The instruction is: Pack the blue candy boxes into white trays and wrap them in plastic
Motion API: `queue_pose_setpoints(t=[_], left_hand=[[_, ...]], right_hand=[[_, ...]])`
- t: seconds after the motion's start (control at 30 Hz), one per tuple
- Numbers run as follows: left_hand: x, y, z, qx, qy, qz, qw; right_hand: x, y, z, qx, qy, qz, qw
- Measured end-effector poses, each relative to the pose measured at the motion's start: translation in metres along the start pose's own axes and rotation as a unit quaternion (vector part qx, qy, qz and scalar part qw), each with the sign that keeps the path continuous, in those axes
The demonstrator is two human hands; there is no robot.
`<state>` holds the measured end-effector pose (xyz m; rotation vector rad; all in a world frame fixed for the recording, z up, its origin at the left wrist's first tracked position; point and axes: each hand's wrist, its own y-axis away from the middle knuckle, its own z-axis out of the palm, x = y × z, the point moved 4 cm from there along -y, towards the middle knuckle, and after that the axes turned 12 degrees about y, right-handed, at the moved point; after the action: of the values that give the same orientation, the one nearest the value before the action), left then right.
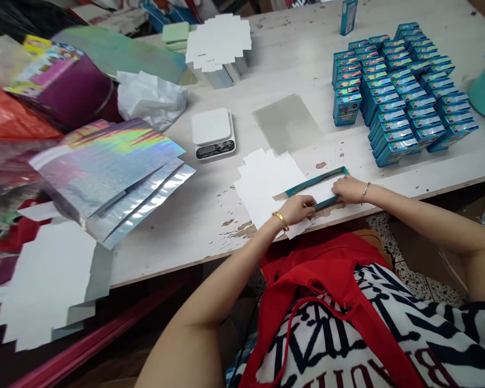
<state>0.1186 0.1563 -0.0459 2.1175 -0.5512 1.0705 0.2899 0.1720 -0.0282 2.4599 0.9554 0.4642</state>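
Head view: pale table (pixel 202 215), paint worn near front edge. Block of teal boxes (pixel 404 91) standing in rows, right side. Shiny silver pouches (pixel 117 167) at left. White card cutouts (pixel 262 186) lie flat near front edge. Teal-edged carton (pixel 317 189), white inside, at front edge, left end over cutouts. White scale (pixel 213 132) behind, to the left. Left hand (pixel 297 210): grip pinches carton's near wall. Right hand (pixel 348 189): fingers bent at carton's right end, can't tell if grip is closed. Gold bangle (pixel 281 219), left wrist.
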Motion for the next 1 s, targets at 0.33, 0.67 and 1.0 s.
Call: queue_pose_setpoints(t=[0.33,0.67,1.0], left_hand=[[0.038,0.029,-0.028,0.089,-0.347,0.284,0.890],[0.015,0.013,0.030,-0.104,-0.391,0.370,0.836],[0.018,0.002,0.032,-0.147,-0.393,0.395,0.817]], right_hand=[[0.001,0.070,0.003,0.261,0.064,-0.009,0.963],[-0.018,0.099,0.065,0.269,-0.049,-0.059,0.960],[-0.024,0.082,0.068,0.300,-0.066,-0.140,0.941]])
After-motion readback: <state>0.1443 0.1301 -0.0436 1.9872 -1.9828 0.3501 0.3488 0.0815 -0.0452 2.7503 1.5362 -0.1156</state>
